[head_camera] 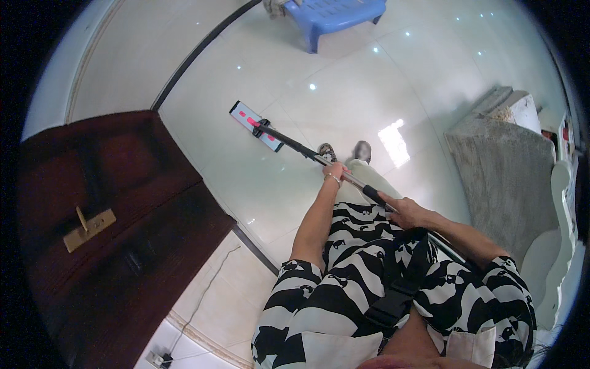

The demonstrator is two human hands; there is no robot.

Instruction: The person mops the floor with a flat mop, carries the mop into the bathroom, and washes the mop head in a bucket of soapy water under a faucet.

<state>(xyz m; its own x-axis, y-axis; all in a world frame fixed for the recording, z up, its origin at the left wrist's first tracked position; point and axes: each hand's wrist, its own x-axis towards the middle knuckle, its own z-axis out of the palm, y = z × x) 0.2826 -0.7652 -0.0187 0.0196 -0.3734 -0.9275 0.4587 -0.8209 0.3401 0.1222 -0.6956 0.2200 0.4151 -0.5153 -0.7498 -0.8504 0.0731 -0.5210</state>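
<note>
A flat mop slants across the view, its long pole running from my waist to the floor. Its rectangular white and pink head lies on glossy light floor tiles, beyond my feet and to the left. My left hand, with a bracelet at the wrist, is closed around the metal part of the pole. Farther up, by the black grip, my right hand holds the pole close to my shirt. The palm sides of both hands are hidden.
A dark red-brown door with a brass-coloured handle fills the left side. A blue plastic stool stands at the top. On the right is a grey block-shaped piece beside a white scalloped panel. A cable runs along the wall at lower left.
</note>
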